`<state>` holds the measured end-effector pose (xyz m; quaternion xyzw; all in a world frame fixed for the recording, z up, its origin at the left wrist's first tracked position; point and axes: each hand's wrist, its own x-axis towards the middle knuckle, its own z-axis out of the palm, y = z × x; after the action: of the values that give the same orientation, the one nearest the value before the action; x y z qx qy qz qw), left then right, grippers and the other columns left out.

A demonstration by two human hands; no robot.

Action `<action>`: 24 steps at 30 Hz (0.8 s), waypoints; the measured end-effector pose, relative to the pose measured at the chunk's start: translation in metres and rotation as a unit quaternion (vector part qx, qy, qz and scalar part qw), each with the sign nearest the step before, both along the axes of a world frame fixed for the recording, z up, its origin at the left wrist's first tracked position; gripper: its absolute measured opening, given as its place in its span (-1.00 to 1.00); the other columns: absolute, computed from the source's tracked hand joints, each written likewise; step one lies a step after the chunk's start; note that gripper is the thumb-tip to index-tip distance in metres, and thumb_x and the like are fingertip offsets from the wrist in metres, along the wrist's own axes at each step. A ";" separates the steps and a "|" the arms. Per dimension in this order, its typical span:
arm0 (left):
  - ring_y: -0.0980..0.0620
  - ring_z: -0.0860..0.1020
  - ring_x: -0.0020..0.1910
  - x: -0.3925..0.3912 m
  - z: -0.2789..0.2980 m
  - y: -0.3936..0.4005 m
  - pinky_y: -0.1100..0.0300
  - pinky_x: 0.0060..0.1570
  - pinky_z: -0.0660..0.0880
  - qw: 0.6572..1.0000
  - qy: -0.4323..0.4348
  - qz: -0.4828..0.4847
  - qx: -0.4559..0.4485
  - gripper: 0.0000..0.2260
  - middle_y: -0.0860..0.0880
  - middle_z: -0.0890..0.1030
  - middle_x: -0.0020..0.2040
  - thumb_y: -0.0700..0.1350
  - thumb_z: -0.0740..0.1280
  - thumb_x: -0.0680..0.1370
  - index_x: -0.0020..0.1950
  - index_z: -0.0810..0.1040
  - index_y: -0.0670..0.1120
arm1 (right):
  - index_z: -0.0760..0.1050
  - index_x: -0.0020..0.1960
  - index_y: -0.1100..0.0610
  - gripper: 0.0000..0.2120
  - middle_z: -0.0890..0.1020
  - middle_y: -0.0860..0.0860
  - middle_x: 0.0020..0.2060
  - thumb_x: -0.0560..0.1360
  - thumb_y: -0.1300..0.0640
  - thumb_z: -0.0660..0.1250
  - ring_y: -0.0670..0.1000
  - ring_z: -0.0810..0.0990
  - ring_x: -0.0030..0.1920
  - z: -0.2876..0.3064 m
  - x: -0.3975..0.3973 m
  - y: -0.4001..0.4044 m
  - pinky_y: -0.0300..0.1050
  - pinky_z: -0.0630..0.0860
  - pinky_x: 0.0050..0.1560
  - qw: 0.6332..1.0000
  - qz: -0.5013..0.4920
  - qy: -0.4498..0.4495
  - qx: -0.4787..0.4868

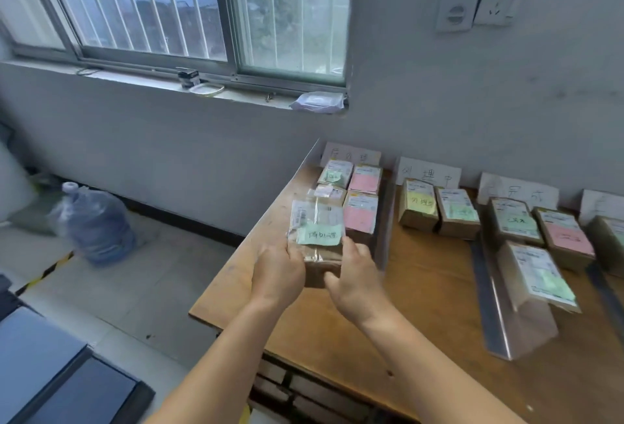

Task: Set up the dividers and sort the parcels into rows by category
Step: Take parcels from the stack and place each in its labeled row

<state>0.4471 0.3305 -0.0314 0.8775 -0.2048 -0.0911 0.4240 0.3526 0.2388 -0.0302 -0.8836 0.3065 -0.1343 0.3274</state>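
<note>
**Lowering a parcel into the leftmost row**

I am holding a brown cardboard parcel with a green handwritten note point(317, 238) between both hands, just above the near end of the leftmost row on the wooden surface point(422, 295). My left hand point(278, 273) is gripping its left side; my right hand point(354, 276) is gripping its right side and near edge. To do this well, I am judging it should land squarely behind the pink-labelled parcel point(360, 217), left of the clear upright divider point(385, 221), without nudging it.
</note>
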 end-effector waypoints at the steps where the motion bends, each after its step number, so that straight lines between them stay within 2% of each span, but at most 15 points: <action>1: -0.06 0.48 -0.24 0.005 -0.005 0.005 0.20 -0.44 0.25 0.999 -0.004 -0.001 0.036 -0.74 -0.17 0.57 -0.11 -0.11 0.09 0.62 -0.11 0.52 -0.16 | 0.28 0.37 0.09 -0.49 0.42 0.08 0.18 0.47 0.12 0.34 0.10 0.47 0.16 -0.005 0.004 0.005 -0.08 0.43 0.17 1.000 -0.001 0.025 0.003; 3: -0.08 0.49 -0.24 0.010 -0.015 0.011 0.20 -0.42 0.26 0.996 -0.008 -0.020 0.082 -0.77 -0.19 0.59 -0.08 -0.12 0.12 0.60 -0.07 0.52 -0.19 | 0.30 0.33 0.07 -0.52 0.41 0.07 0.14 0.46 0.08 0.35 0.11 0.48 0.13 -0.015 0.010 0.014 -0.09 0.41 0.12 0.998 -0.008 0.062 0.009; 5: -0.07 0.54 -0.11 0.013 -0.025 0.015 0.17 -0.27 0.38 0.995 0.012 -0.055 0.081 -0.81 -0.13 0.59 0.00 -0.08 0.21 0.57 0.06 0.52 -0.15 | 0.28 0.36 0.05 -0.50 0.40 0.07 0.15 0.47 0.07 0.34 0.13 0.48 0.15 -0.026 0.014 0.019 -0.08 0.40 0.15 0.996 -0.016 0.082 0.015; 8: 0.01 0.55 0.09 0.016 -0.038 0.019 0.20 -0.06 0.51 0.990 0.045 -0.112 0.066 -0.66 -0.01 0.56 0.14 -0.01 0.41 0.49 0.22 0.47 -0.07 | 0.26 0.41 0.04 -0.49 0.38 0.08 0.19 0.50 0.08 0.31 0.14 0.49 0.17 -0.042 0.019 0.024 -0.08 0.41 0.18 0.994 -0.019 0.106 0.029; 11: 0.03 0.52 0.14 0.022 -0.048 0.018 0.07 0.11 0.52 0.984 0.040 -0.145 0.099 -0.56 -0.01 0.52 0.20 -0.04 0.45 0.47 0.30 0.43 -0.03 | 0.24 0.43 0.03 -0.48 0.36 0.06 0.20 0.51 0.08 0.30 0.10 0.49 0.14 -0.054 0.025 0.026 -0.12 0.42 0.16 0.991 -0.018 0.123 0.039; 15: -0.04 0.45 0.19 0.033 -0.057 0.013 0.07 0.18 0.45 0.969 -0.010 -0.151 0.194 -0.64 -0.07 0.41 0.23 -0.09 0.38 0.51 0.28 0.42 -0.09 | 0.23 0.43 0.05 -0.47 0.36 0.08 0.18 0.50 0.07 0.31 0.14 0.47 0.15 -0.064 0.035 0.026 -0.04 0.42 0.21 0.989 -0.020 0.144 0.036; 20: -0.07 0.41 0.22 0.045 -0.064 0.007 0.12 0.22 0.39 0.952 -0.074 -0.184 0.235 -0.73 -0.09 0.37 0.28 -0.17 0.32 0.54 0.23 0.46 -0.14 | 0.27 0.39 0.06 -0.50 0.39 0.10 0.20 0.51 0.04 0.33 0.15 0.46 0.18 -0.070 0.048 0.023 0.03 0.40 0.24 0.986 -0.025 0.161 0.017; 24: -0.07 0.40 0.22 0.051 -0.067 0.000 0.13 0.18 0.40 0.937 -0.115 -0.202 0.261 -0.74 -0.08 0.38 0.28 -0.21 0.31 0.54 0.23 0.47 -0.14 | 0.26 0.42 0.06 -0.49 0.40 0.10 0.22 0.53 0.04 0.32 0.15 0.41 0.23 -0.074 0.053 0.017 -0.02 0.38 0.24 0.986 -0.031 0.164 -0.002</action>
<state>0.4983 0.3306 -0.0987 0.9018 -0.3943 -0.1238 0.1265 0.4057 0.2556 -0.1039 -0.8846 0.3829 0.0019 0.2661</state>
